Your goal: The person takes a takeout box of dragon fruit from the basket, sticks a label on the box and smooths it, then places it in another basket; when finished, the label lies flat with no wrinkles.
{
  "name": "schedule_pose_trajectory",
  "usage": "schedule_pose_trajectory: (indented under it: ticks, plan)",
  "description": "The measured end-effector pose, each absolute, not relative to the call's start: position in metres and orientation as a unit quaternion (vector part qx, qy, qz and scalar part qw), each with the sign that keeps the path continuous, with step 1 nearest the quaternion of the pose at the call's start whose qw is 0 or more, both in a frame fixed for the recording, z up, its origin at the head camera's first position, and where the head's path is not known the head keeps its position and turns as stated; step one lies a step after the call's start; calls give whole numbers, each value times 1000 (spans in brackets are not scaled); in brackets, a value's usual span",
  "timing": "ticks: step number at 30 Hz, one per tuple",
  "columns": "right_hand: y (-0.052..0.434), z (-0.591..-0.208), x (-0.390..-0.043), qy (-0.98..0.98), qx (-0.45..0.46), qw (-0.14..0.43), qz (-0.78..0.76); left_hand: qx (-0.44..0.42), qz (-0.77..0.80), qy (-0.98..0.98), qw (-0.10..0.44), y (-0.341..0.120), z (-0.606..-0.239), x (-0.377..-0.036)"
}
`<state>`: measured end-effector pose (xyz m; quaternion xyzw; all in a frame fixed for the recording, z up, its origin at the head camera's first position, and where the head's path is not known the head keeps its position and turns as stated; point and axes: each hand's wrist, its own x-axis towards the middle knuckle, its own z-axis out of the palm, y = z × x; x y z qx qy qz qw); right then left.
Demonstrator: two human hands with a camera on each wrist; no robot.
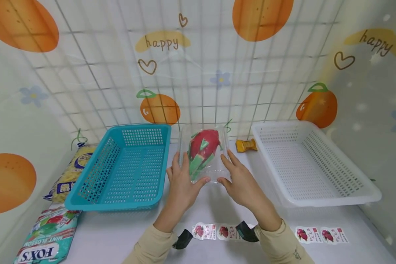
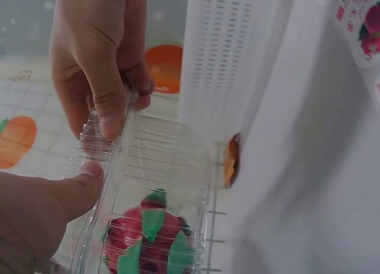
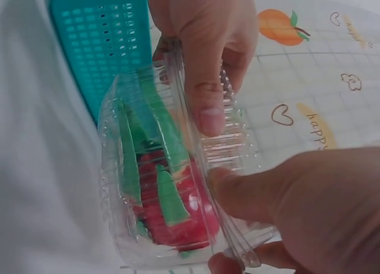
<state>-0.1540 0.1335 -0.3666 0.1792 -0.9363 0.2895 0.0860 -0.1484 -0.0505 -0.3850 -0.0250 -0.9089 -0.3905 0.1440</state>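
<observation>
Between the two baskets, at twelve o'clock from the person, a clear clamshell box (image 1: 205, 154) is sitting on the white tabletop (image 1: 217, 205) with a red dragon fruit (image 1: 202, 146) with green scales inside. The left hand (image 1: 181, 179) is gripping the box's nine o'clock side, thumb pressing on the ribbed rim, and the right hand (image 1: 239, 179) is gripping the three o'clock side, thumb likewise on the rim; this paired pinch appears meant to steady the thin, flexible plastic at its seam. The turquoise basket (image 1: 125, 168) is lying at ten o'clock and the white basket (image 1: 310, 165) at two o'clock, both rigid perforated plastic. A small orange wrapped sweet (image 1: 246, 145) is resting just beside the white basket. Glossy fruit stickers (image 1: 217, 231) are lying at six o'clock.
</observation>
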Motion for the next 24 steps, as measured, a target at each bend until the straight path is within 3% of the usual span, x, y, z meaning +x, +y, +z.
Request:
schedule_pose_trajectory:
  ticks: [24]
  plan:
    - [132, -393, -171, -952, 150, 41, 263, -16, -379, -916, 129, -47, -421, -166]
